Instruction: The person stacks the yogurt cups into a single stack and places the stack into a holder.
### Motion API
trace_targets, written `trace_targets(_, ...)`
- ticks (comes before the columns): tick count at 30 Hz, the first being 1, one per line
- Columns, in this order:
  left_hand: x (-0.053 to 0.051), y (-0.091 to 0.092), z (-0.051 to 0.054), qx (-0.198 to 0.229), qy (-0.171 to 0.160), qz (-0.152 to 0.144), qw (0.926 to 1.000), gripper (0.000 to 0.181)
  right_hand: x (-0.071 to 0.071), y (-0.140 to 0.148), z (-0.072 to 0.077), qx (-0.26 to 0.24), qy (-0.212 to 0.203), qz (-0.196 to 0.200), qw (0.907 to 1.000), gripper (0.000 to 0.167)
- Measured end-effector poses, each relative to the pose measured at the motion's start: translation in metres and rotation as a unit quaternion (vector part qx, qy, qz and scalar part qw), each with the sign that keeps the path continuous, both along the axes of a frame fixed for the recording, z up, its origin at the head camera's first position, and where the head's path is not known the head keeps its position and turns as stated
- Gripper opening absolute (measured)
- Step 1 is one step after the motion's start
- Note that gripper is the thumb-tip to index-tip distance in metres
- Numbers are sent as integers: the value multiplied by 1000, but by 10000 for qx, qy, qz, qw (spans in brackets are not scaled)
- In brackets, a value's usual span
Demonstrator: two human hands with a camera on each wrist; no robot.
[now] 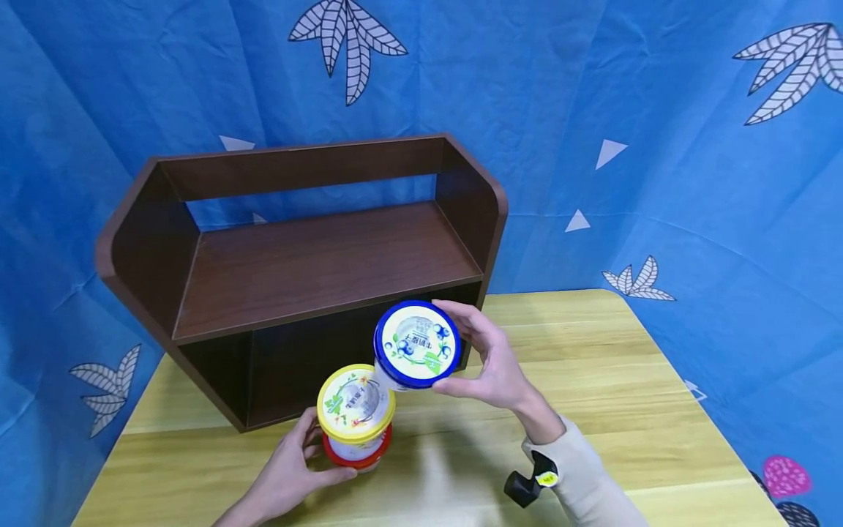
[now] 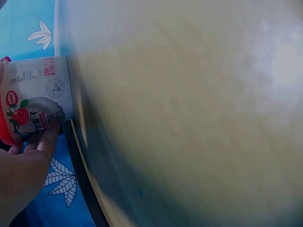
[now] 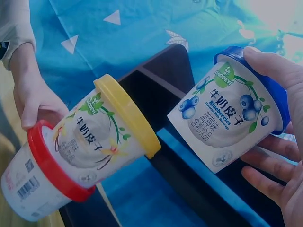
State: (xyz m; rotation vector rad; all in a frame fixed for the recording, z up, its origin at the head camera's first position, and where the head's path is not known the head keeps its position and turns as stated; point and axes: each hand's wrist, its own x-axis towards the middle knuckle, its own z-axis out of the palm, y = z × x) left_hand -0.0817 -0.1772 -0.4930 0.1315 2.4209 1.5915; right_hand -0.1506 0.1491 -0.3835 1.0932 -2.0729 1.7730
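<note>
My left hand (image 1: 290, 472) grips a white strawberry cup (image 2: 35, 99) with a red lid, fingers and thumb round its side. Stacked on that red lid is a yellow-lidded cup (image 1: 356, 404), its lid facing up. In the right wrist view the red-lidded cup (image 3: 42, 177) stands beneath the yellow-lidded one (image 3: 102, 137). My right hand (image 1: 490, 366) holds a blue-lidded blueberry cup (image 1: 418, 344) by its rim, thumb on one side and fingers on the other. This blueberry cup (image 3: 227, 111) is raised, above and right of the yellow lid.
A dark brown two-level shelf (image 1: 329, 260) stands on the light wooden table (image 1: 593, 395), behind both hands. Blue cloth (image 1: 527, 95) with white leaf prints hangs at the back and sides. A black device (image 1: 523, 487) is strapped to the right sleeve.
</note>
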Motion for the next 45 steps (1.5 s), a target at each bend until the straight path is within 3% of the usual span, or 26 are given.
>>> trace_targets(7,-1,0,1,-53,-49,74,9999,93,-4,-14,5,16,7,158,9999,96)
trace_targets(12,-1,0,0,-40,-20,-30,10000,93,-4,-23,4,10,28,344,9994,96)
trace_targets(22,0,0,1,-98,-187,29,9998,93,-1,-39,1,31,78,636,9979,94)
trace_targets(45,-2,0,1,-160,-280,92,9994,97,3,-53,-8,292,-61,745,9968,95)
